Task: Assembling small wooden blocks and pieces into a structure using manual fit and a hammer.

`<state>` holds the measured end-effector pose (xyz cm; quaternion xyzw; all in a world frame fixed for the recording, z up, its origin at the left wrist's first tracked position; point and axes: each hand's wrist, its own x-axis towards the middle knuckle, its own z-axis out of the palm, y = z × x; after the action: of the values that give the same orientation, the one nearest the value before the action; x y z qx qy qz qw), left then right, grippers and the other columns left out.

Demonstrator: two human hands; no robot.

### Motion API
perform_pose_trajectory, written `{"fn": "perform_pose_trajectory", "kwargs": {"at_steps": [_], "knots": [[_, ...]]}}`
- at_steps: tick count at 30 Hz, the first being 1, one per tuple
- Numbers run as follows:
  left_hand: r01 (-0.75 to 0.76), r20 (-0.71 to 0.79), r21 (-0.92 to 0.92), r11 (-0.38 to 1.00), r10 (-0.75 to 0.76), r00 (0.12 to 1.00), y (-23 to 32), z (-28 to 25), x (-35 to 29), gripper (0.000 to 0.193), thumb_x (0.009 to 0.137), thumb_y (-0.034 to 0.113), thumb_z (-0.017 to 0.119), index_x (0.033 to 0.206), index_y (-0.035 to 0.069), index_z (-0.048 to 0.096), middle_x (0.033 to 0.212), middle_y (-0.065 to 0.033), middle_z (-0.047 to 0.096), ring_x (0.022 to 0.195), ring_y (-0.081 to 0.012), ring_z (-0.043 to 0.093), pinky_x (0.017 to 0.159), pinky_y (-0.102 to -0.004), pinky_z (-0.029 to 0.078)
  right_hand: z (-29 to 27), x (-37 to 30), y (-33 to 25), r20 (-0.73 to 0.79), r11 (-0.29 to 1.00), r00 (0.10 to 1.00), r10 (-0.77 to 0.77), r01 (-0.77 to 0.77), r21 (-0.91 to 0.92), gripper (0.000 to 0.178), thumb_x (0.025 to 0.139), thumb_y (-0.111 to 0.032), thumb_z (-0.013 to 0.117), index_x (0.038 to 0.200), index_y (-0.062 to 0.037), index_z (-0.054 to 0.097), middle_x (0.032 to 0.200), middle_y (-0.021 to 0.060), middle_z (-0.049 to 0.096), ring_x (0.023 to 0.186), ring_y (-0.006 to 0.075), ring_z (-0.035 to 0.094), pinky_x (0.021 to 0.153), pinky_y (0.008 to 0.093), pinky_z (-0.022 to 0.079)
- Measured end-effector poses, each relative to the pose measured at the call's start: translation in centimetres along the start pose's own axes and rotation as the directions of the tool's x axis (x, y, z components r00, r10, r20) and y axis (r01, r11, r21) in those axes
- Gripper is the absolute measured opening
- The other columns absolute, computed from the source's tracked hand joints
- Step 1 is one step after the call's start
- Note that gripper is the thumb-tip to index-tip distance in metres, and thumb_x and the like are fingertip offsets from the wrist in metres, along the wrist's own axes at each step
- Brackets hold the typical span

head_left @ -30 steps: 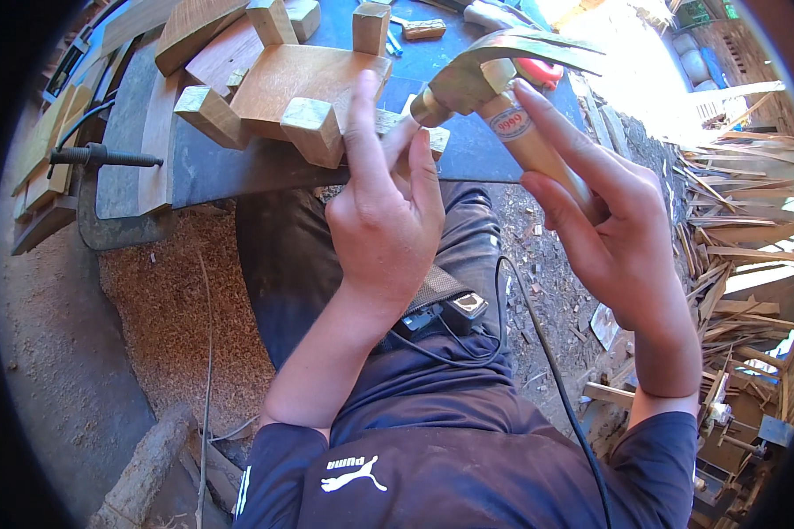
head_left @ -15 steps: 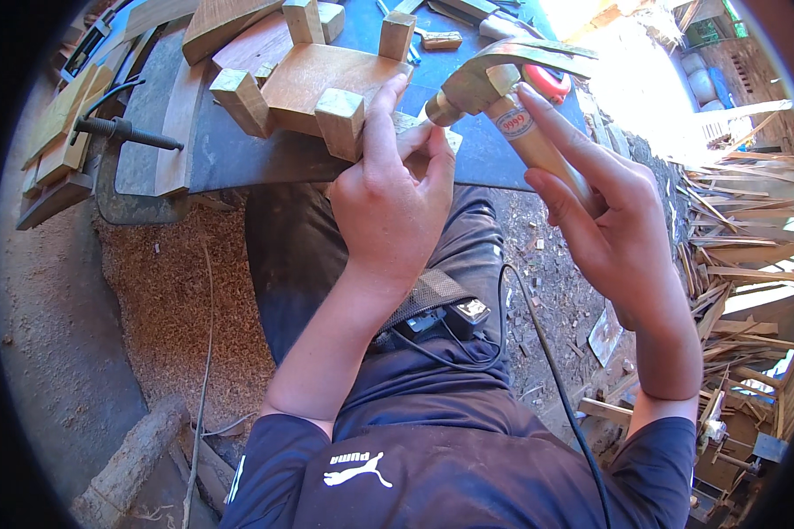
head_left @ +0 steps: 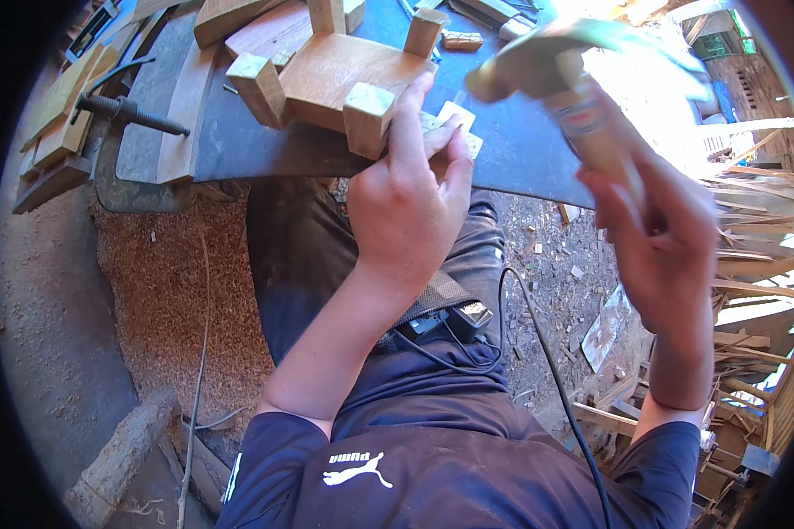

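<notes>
A small wooden piece like a stool (head_left: 353,72) rests on the bench with its square legs pointing up. My left hand (head_left: 406,207) lies against its near right side, index finger stretched along the board's edge. Thumb and other fingers are pinched together beside a pale wood block (head_left: 456,115); what sits between the fingertips is too small to make out. My right hand (head_left: 666,225) grips a claw hammer (head_left: 595,132) by its wooden handle. The hammer is raised to the right of my left hand, apart from it, its head smeared by motion.
The dark bench top (head_left: 529,145) ends just beyond my knees. A clamp (head_left: 128,115) and wood strips stand at the left; planks (head_left: 229,18) and a small wood block (head_left: 461,40) lie farther back. A cable (head_left: 538,317) crosses my lap. Scrap wood (head_left: 754,264) is piled at the right.
My right hand has swung the hammer up and to the right, away from my left fingertips. My left hand keeps its pinch, and the stool-like piece appears slightly farther right.
</notes>
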<state>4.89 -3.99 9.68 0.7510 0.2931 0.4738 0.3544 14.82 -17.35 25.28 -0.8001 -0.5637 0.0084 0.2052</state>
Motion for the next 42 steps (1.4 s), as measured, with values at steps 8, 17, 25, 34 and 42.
{"fn": "perform_pose_trajectory", "kwargs": {"at_steps": [8, 17, 25, 34, 42], "knots": [[-0.039, -0.012, -0.013, 0.999, 0.039, 0.999, -0.4, 0.4, -0.1, 0.052, 0.089, 0.009, 0.076, 0.137, 0.003, 0.056, 0.083, -0.0112, 0.078, 0.074, -0.0217, 0.078, 0.062, -0.0317, 0.060, 0.4, 0.3, 0.5, 0.093, 0.999, 0.995, -0.042, 0.040, 0.019, 0.052, 0.096, -0.007, 0.071, 0.147, -0.0039, 0.057, 0.082, -0.0005, 0.068, 0.063, 0.0049, 0.053, 0.057, 0.0216, 0.043], [-0.053, -0.004, 0.002, 0.999, 0.053, 0.999, -0.2, 0.2, -0.1, 0.054, 0.089, 0.009, 0.077, 0.138, 0.002, 0.055, 0.087, -0.0106, 0.079, 0.073, -0.0152, 0.077, 0.062, -0.0264, 0.058, 1.1, 0.6, 1.3, 0.119, 0.994, 0.991, -0.063, 0.052, 0.097, 0.062, 0.092, 0.000, 0.070, 0.150, -0.0157, 0.056, 0.080, 0.0116, 0.066, 0.062, 0.0132, 0.049, 0.061, 0.0280, 0.045], [0.033, -0.001, -0.234, 0.972, -0.034, 0.999, 0.8, -1.6, -1.9, 0.054, 0.089, 0.011, 0.079, 0.137, 0.002, 0.057, 0.106, -0.0103, 0.076, 0.063, -0.0139, 0.064, 0.058, -0.0273, 0.050, 1.3, 0.3, 1.7, 0.090, 0.993, 0.993, -0.082, 0.074, 0.087, 0.062, 0.092, -0.001, 0.071, 0.151, -0.0152, 0.055, 0.081, 0.0120, 0.065, 0.064, 0.0152, 0.051, 0.062, 0.0302, 0.046], [-0.501, 0.171, 0.352, 0.791, 0.472, 0.865, -1.3, -0.4, -2.9, 0.039, 0.084, 0.034, 0.082, 0.117, 0.014, 0.076, 0.127, 0.0032, 0.068, 0.104, -0.0156, 0.060, 0.093, -0.0329, 0.037, 1.0, 0.3, 1.3, 0.123, 0.992, 0.992, -0.006, -0.010, 0.129, 0.061, 0.094, -0.001, 0.070, 0.151, -0.0139, 0.054, 0.077, 0.0065, 0.062, 0.063, 0.0087, 0.049, 0.058, 0.0266, 0.043], [-0.612, 0.123, 0.303, 0.731, 0.607, 0.785, -4.1, 0.4, -1.8, 0.034, 0.083, 0.033, 0.080, 0.115, 0.021, 0.078, 0.118, 0.0097, 0.072, 0.090, -0.0102, 0.058, 0.087, -0.0284, 0.042, 0.7, 0.5, 0.0, 0.014, 0.999, 1.000, 0.024, -0.025, 0.039, 0.059, 0.092, -0.001, 0.071, 0.149, -0.0096, 0.057, 0.078, 0.0003, 0.067, 0.060, 0.0038, 0.052, 0.054, 0.0226, 0.042]]}}
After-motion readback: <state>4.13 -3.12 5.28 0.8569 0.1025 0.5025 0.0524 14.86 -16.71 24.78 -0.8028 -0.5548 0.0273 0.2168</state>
